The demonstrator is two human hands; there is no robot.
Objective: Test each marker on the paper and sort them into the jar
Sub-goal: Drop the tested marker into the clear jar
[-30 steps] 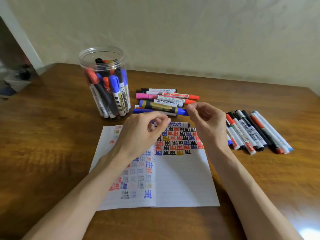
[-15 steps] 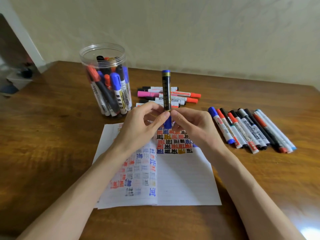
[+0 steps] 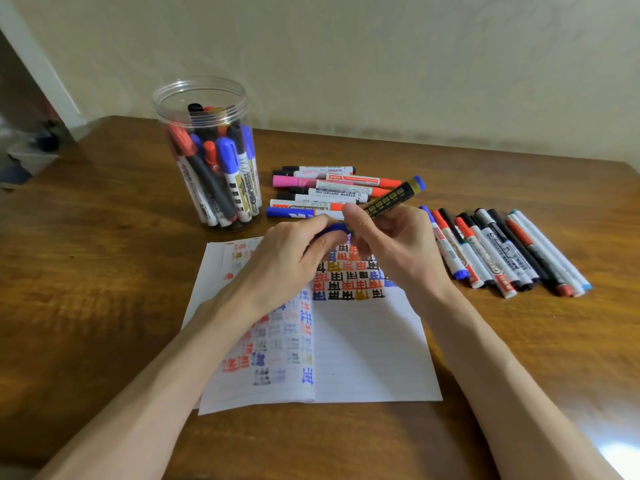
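At frame centre, a marker (image 3: 384,202) was gripped by the right hand (image 3: 398,247), its long axis slanted to the upper right, its blue cap (image 3: 332,228) pinched by the left hand (image 3: 284,265) over the paper (image 3: 363,341).

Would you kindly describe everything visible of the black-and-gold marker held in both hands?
The black plastic marker with gold label panels has a gold band and a blue end plug at its far end. It slants up toward the right, held clear of the brown wooden table. The right hand grips its near barrel; the left hand pinches its blue cap. Fingers hide the joint, so whether the cap is off is unclear.
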